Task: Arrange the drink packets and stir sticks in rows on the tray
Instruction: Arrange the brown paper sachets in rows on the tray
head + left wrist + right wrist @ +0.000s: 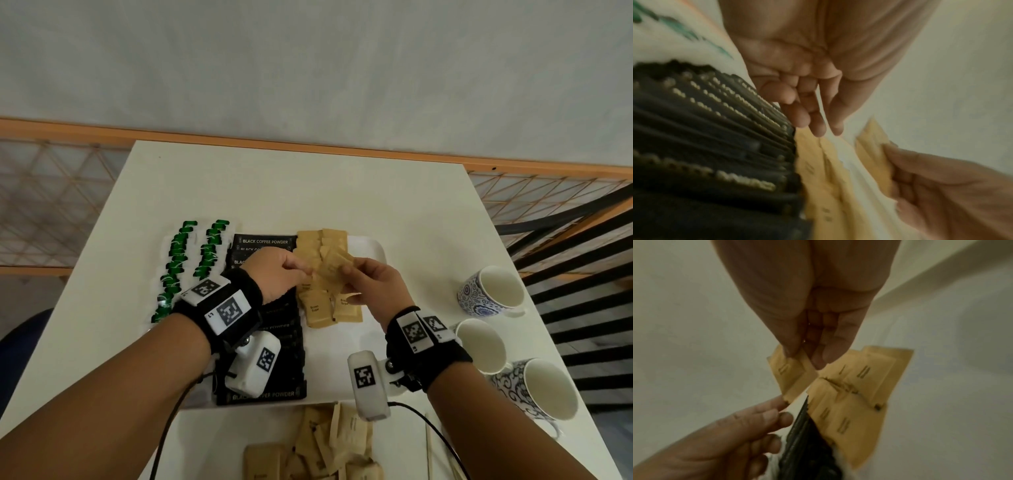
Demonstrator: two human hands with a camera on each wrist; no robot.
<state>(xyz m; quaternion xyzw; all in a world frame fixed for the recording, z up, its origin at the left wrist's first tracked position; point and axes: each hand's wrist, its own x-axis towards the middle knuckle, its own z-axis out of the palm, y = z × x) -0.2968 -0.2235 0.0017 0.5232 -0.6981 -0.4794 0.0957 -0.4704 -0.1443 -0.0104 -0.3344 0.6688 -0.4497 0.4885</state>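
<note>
A white tray (371, 246) holds two rows of green-and-white packets (178, 260), a column of black coffee packets (265, 241) and brown sugar packets (318, 308) in rows. Above the sugar rows my right hand (346, 270) pinches a brown sugar packet (791, 374) between thumb and fingers. My left hand (305, 270) reaches in from the left with loosely bent fingers; one fingertip (784, 402) touches the packet's lower corner. In the left wrist view nothing lies between the thumb and fingers of the left hand (827, 131). Thin wooden stir sticks (430, 445) lie on the table near the front.
A loose pile of brown sugar packets (329, 445) lies on the table in front of the tray. Three cups (493, 291) (479, 346) (541, 390) stand on their sides along the right edge. A wall and railing run behind the table.
</note>
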